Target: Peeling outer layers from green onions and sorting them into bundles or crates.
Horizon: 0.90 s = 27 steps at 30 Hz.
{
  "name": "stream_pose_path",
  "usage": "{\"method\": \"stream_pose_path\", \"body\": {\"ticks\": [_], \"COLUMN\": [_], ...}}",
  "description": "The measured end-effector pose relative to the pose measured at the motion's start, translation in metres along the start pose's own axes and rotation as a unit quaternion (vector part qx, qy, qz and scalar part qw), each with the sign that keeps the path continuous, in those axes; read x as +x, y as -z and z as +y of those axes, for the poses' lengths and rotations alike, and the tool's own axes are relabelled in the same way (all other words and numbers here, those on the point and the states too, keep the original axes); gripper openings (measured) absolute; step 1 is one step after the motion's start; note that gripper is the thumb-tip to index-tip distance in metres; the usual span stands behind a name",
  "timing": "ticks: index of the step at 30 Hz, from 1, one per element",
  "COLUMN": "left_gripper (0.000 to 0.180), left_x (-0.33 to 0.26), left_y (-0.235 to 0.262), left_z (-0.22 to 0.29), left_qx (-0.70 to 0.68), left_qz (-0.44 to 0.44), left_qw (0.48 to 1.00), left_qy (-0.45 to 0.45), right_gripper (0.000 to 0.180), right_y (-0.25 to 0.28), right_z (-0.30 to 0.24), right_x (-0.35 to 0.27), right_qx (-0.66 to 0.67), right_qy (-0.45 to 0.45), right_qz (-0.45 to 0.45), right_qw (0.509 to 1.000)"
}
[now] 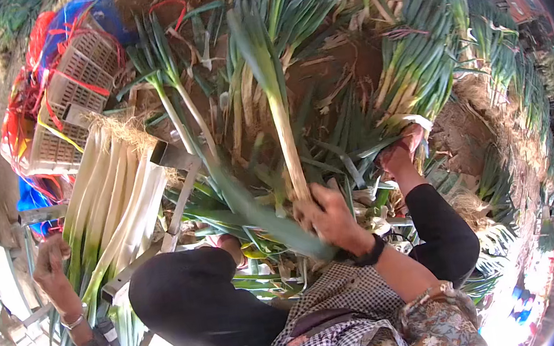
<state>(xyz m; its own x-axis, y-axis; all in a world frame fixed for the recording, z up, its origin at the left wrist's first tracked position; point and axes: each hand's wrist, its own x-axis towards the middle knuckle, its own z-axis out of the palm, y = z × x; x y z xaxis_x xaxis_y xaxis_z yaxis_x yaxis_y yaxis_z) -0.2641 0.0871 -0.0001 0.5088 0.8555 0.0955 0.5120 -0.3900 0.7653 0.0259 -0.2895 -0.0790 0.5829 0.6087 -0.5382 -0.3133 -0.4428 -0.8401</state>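
My right hand (328,219) is wrapped around the lower pale end of a long leek (275,107), whose green leaves point up and away from me. A loose green leaf (261,213), blurred, slants down to my right wrist. My left hand (52,269) is at the far left, fingers curled in, beside the green part of a row of trimmed white leeks (108,195); nothing shows in it. Those leeks lie side by side on a metal stand (180,210), roots at the far end.
A pale plastic crate (73,88) with red straps stands behind the stand. Heaped leeks (416,63) lie at the right and back. Cut leaves (352,156) litter the ground before me. My knees and bare feet (403,149) flank the work spot.
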Motion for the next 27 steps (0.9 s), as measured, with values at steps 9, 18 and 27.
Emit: {"method": "stream_pose_path", "body": {"ticks": [9, 18, 27], "left_gripper": [0.056, 0.053, 0.043], "left_x": [-0.030, -0.101, -0.129], "left_y": [-0.168, -0.295, -0.317], "left_z": [0.192, 0.254, 0.249], "left_qx": [-0.399, -0.596, -0.531], "left_qz": [-0.366, -0.310, -0.420], "left_qw": [0.838, 0.737, 0.728], "left_qy": [0.061, 0.077, 0.111], "right_gripper": [0.021, 0.042, 0.032], "right_y": [0.001, 0.040, 0.057], "right_z": [0.043, 0.035, 0.017], "right_x": [-0.125, -0.113, -0.101], "right_qx": [-0.252, 0.088, 0.237], "right_qy": [0.376, 0.299, 0.306], "right_qz": [0.069, 0.078, 0.059], "right_qw": [0.889, 0.947, 0.920]}}
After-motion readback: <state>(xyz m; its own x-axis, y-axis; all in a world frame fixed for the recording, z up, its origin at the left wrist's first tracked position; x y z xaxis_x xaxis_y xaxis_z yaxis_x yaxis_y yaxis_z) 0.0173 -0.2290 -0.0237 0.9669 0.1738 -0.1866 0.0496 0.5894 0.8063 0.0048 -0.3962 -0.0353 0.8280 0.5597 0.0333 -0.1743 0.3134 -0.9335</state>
